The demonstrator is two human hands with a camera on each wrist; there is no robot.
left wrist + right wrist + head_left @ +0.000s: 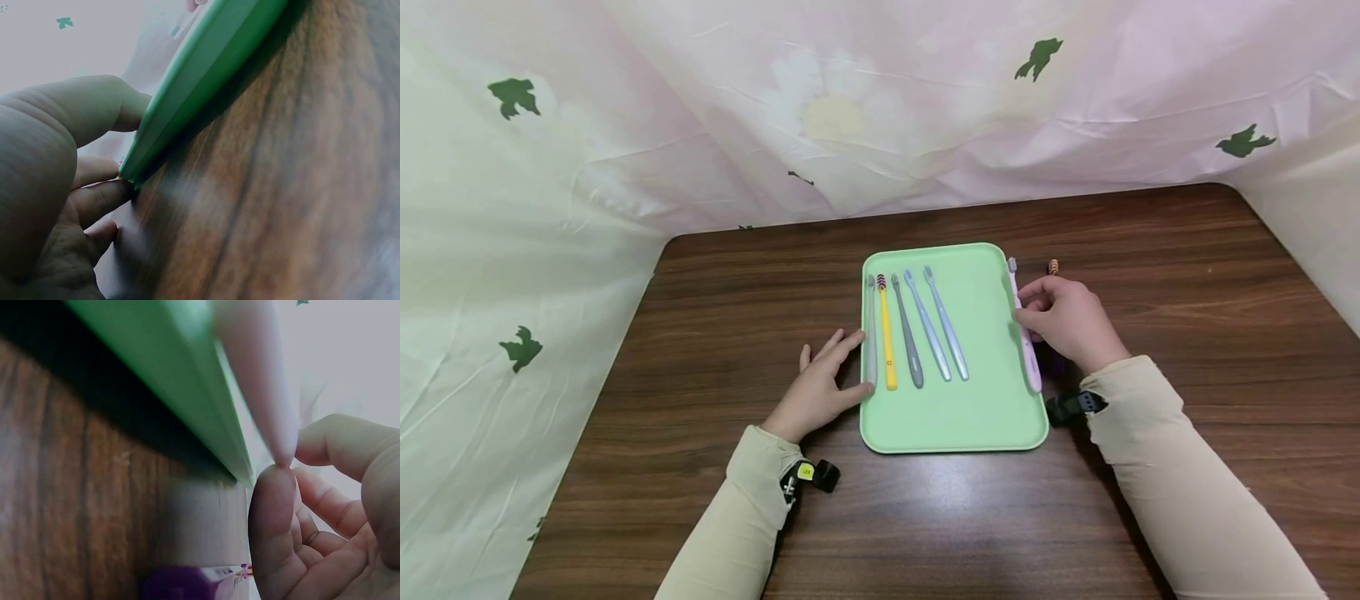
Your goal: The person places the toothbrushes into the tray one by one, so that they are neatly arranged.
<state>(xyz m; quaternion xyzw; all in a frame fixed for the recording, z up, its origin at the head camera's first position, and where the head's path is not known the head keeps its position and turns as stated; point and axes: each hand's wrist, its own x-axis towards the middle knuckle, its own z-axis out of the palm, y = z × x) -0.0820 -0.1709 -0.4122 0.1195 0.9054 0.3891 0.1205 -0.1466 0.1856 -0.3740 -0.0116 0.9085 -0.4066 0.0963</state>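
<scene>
My right hand (1075,323) pinches a pink toothbrush (1031,367) between thumb and fingers, over the right rim of a light green tray (962,425). In the right wrist view its handle (265,381) is blurred and close above the tray's edge. My left hand (820,387) touches the tray's left rim with thumb and fingertips, its fingers spread. On the tray's left half, side by side, lie a light grey toothbrush (872,333), a yellow toothbrush (887,342), a dark grey toothbrush (909,342) and two light blue toothbrushes (928,327).
Right of the tray, partly hidden by my right hand, lies a purple thing (178,584); orange-brown bristles (1053,267) show beyond the hand. The dark wooden table (737,292) meets a flowered cloth (910,100) along its back edge.
</scene>
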